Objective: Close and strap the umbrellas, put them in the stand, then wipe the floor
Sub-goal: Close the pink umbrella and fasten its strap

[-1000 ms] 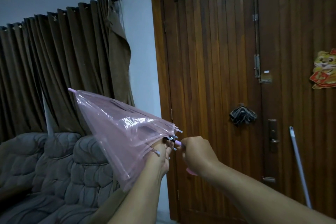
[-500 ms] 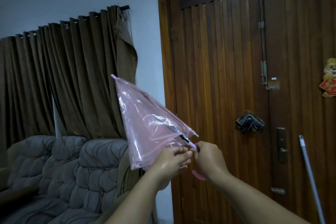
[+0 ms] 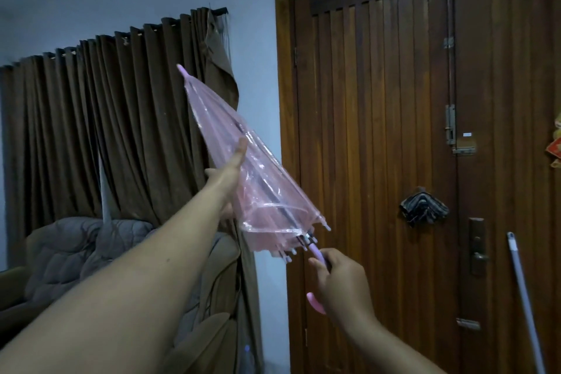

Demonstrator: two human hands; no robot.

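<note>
I hold the pink see-through umbrella [image 3: 261, 188] up in the air in front of me, its canopy folded down but loose, its tip slanting up and away toward the dark brown curtain [image 3: 121, 118] and its rib ends hanging just above my right hand [image 3: 340, 285]. That hand is wrapped tight around the umbrella's pale handle, whose curved pink end sticks out below my fist. My left hand [image 3: 232, 174] is stretched far out, fingers open and flat against the near side of the canopy. Behind the umbrella stands a brown wooden door [image 3: 379, 161] with a dark folded thing hung on it. Below the curtain sits a grey padded sofa [image 3: 69, 255]. A pale pole [image 3: 525, 304] leans by the door.
</note>
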